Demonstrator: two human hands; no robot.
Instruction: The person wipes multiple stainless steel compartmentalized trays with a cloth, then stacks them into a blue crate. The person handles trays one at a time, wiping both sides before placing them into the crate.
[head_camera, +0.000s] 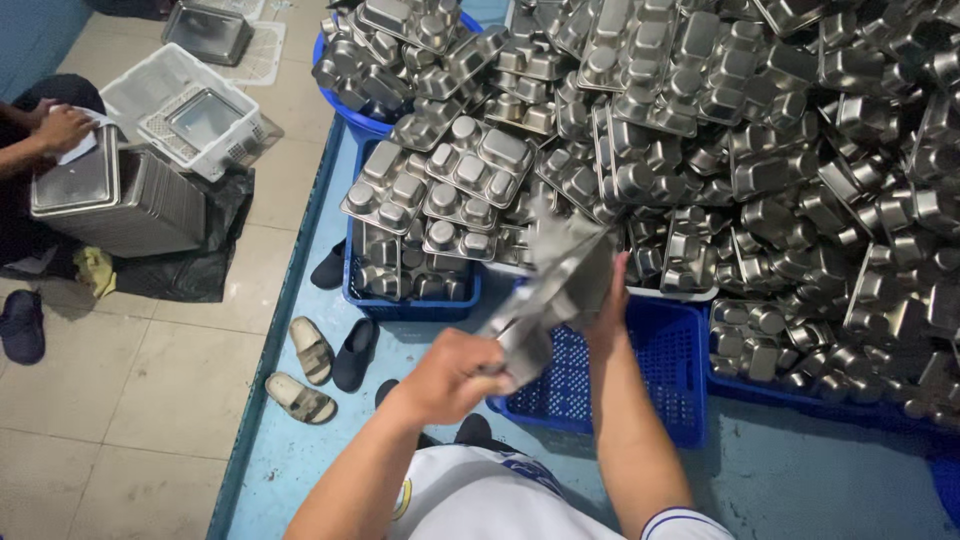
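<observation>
A steel compartment tray (565, 275), blurred by motion, is held tilted above an empty blue crate (660, 375). The left hand (455, 375) is closed in a fist around a grey cloth (525, 350) pressed against the tray's lower edge. The right hand (610, 300) grips the tray's far side, fingers curled behind it and mostly hidden. Just beyond rises a big heap of similar trays (700, 130), spilling over blue crates (410, 300) and a blue tub (350, 110). Sandals (310, 350) and dark shoes (355, 352) lie on the blue floor nearby. Well apart at the left, another person's hand (62, 128) rests on a stack of trays (120, 205), beside a white basket (190, 110).
</observation>
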